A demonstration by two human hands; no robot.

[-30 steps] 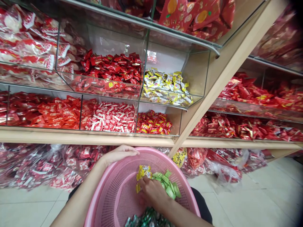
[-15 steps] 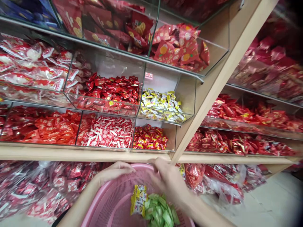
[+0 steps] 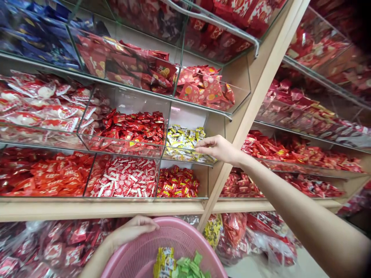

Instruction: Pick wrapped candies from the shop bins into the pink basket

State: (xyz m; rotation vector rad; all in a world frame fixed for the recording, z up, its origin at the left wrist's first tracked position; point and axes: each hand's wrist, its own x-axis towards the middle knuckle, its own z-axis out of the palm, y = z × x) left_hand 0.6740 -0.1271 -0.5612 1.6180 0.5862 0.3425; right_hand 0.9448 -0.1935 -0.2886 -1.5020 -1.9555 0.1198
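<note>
With my left hand (image 3: 131, 233) I grip the rim of a pink plastic basket (image 3: 185, 231), fingers curled over its edge. Inside the basket lie yellow-and-white wrapped candies (image 3: 164, 262) beside a heap of green wrapped candies (image 3: 189, 268). My right hand (image 3: 214, 148) reaches over the front edge of a clear bin (image 3: 191, 157) on the shelf. Its fingers stretch out, slightly bent and apart, close to the yellow-and-white candies (image 3: 185, 136) in that bin. Nothing shows between them, and I cannot tell whether the fingertips touch the candies.
Neighbouring bins hold red candies (image 3: 139, 127), red-and-white candies (image 3: 130, 175) and red-and-yellow candies (image 3: 178, 183). A slanting wooden upright (image 3: 246, 116) stands right of the bin. Below the wooden shelf edge (image 3: 101, 208) lie plastic bags of candy (image 3: 69, 247).
My right hand has left the basket and moved up to the bin of yellow-and-white candies. My left hand stays on the basket rim. The view has tilted upward.
</note>
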